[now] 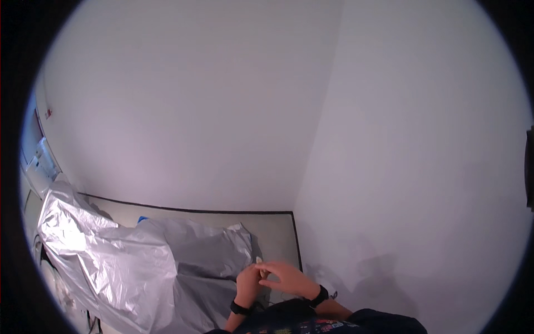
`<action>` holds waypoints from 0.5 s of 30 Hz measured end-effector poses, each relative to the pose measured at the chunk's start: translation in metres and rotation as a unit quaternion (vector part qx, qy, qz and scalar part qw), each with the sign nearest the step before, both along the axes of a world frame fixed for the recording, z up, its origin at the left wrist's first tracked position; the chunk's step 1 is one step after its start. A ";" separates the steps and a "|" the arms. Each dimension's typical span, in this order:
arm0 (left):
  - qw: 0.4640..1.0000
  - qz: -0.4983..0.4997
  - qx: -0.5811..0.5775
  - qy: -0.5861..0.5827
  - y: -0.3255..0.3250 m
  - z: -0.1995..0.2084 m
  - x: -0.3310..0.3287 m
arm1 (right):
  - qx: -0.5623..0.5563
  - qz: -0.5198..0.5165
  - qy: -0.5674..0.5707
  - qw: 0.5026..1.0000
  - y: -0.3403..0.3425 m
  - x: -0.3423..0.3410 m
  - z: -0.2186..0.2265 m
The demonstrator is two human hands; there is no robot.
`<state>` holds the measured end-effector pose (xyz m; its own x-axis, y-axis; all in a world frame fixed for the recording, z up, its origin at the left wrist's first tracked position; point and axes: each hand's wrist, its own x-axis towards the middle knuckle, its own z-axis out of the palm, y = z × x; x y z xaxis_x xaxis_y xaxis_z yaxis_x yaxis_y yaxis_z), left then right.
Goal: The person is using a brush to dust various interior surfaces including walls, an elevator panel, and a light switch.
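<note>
Both my hands meet low in the view, just beyond my dark, colourfully printed clothing. My left hand (248, 285) is closed, its fingers curled around a small pale object (259, 260) whose tip pokes out at the top. Across it reaches my right hand (290, 279), thumb and fingers pinched together at the same object. What kind of thing it is, I cannot make out. Each wrist wears a black band. Close on the left of my hands lies a large wrinkled silver sheet (133, 261), draped over something hidden.
White walls (194, 111) meet in a corner ahead, with dark skirting (222, 211) along the pale floor (278, 231). A bit of blue (143, 219) peeks out behind the sheet. At the far left stands a whitish object (41, 172). A dark object (529, 167) shows at the right rim.
</note>
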<state>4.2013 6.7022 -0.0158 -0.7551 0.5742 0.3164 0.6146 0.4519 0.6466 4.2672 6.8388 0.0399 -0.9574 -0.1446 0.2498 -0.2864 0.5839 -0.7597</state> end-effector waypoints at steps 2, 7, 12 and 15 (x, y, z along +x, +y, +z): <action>1.000 -0.001 -0.001 -0.002 0.005 -0.007 -0.015 | -0.009 0.006 -0.041 0.999 0.006 -0.017 -0.017; 0.998 -0.025 -0.010 -0.059 0.034 -0.030 -0.058 | -0.036 0.006 -0.184 0.982 0.035 -0.069 -0.018; 0.990 0.056 -0.074 -0.108 0.077 -0.011 -0.108 | -0.078 -0.009 -0.107 0.991 0.087 -0.136 -0.033; 0.989 0.053 -0.071 -0.115 0.107 -0.001 -0.145 | -0.124 0.033 -0.135 0.983 0.132 -0.172 -0.031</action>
